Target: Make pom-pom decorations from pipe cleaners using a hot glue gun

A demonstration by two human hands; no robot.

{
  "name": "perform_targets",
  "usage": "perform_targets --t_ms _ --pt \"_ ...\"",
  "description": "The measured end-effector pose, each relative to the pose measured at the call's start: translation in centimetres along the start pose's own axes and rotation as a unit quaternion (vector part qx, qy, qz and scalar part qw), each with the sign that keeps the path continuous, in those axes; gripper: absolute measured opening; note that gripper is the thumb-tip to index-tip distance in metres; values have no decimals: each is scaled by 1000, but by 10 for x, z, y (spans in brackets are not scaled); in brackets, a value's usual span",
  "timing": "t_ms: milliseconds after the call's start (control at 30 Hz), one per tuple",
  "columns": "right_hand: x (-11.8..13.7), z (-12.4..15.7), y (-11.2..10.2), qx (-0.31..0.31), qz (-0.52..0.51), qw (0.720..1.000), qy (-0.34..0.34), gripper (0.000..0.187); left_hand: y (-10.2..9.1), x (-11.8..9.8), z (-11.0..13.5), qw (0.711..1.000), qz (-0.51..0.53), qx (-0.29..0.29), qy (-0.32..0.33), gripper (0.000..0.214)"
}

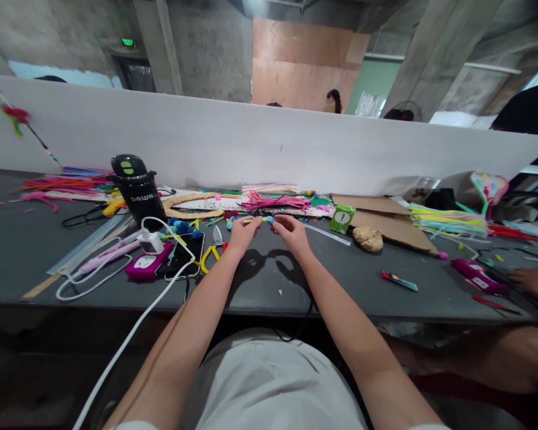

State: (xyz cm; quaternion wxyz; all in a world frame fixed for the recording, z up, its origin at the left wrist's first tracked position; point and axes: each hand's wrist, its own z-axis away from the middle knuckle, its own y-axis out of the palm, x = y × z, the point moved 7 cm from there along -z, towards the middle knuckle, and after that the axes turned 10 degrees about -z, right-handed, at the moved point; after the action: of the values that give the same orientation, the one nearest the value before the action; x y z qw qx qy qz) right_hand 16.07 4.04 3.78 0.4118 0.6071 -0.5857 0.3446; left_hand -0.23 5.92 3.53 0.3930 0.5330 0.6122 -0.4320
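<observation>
Both my hands reach out over the dark grey table [296, 286]. My left hand [243, 232] is closed in a pinch on the left end of a small craft piece [266, 220], a pale stick with a blue pom-pom. My right hand [291, 230] is closed on its right end, fingers curled. The two hands almost touch. Yellow-handled pliers [213, 249] lie just left of my left hand. A heap of pink pipe cleaners [273, 202] lies right behind the hands.
A black mug [137, 186], a phone [185, 254], a white charger with cable [150, 242] and a magenta device [149, 263] lie left. A green packet [341, 218], cardboard [385, 215] and a biscuit-like lump [368, 237] lie right. Another person's hand [535, 280] rests far right. A white partition [269, 143] backs the table.
</observation>
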Motion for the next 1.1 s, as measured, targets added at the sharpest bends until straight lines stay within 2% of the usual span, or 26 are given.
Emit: perform_targets --t_ms 267,633,1100 --pt "5 2 0 2 27 999 -22 35 3 -6 2 999 -6 17 37 34" --pt "6 3 -2 -8 64 997 -38 32 5 -9 5 998 -33 39 43 36" --pt "10 3 -3 -12 101 994 -50 29 4 -9 3 998 -41 35 41 35"
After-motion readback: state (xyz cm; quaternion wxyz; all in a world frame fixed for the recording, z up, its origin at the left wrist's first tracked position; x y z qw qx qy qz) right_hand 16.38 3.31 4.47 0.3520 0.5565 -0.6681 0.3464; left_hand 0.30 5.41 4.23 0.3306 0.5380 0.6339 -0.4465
